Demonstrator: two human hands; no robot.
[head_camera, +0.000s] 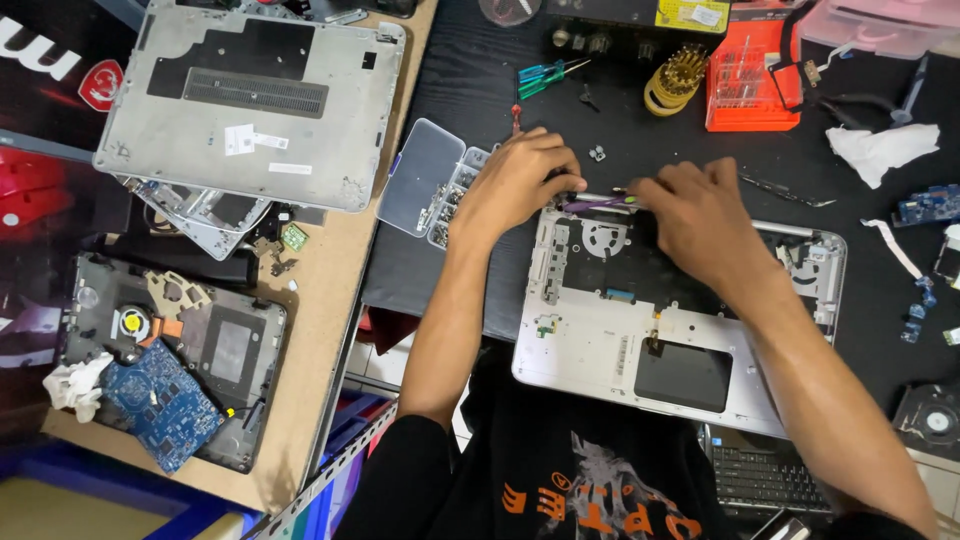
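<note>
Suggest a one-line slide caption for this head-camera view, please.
Both hands, left hand and right hand, work at the rear edge of an opened laptop chassis, beside a clear screw organiser.

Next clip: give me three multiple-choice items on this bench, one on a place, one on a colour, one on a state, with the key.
1. Where is the clear screw box?
A. Left of the left hand
B. On the white cloth
C. Under the right hand

2. What colour is the bit rack?
A. Blue
B. Orange
C. Green

3. What state is the laptop shell in?
A. Closed
B. Opened, insides bare
C. Wrapped

Key: 1 A, the box lies by the mat edge, left of that hand. 2 B, it is bright orange. 3 B, brackets and cut-outs show.
</note>
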